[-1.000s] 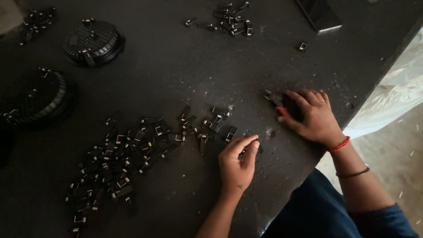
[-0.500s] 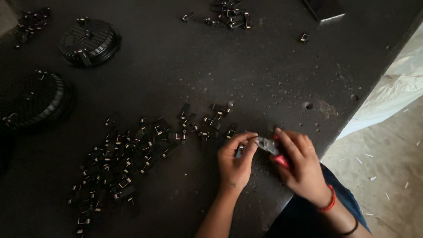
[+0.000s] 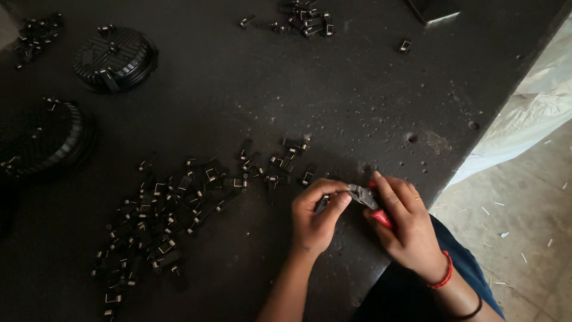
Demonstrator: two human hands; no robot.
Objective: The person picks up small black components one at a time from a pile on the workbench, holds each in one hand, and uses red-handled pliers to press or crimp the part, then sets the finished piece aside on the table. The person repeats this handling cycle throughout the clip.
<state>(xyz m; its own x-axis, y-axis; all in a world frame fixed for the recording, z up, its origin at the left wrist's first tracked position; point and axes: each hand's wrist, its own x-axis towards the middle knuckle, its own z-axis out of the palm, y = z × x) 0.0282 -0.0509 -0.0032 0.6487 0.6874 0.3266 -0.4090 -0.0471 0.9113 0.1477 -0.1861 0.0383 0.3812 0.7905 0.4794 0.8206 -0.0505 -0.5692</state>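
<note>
A small black part (image 3: 322,204) is pinched just at 9 o'clock of the red-handled cutters (image 3: 370,203), whose grey tip touches it

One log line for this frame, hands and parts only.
left hand: pinches small black part | right hand: grips red-handled cutters, tip at the part | pile of black parts on dark table

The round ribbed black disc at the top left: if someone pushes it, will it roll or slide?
The disc lies flat on the table, so it would probably slide, not roll. Its ribbed rim may give fingers grip. Small clips resting on it would likely fall off.
</note>
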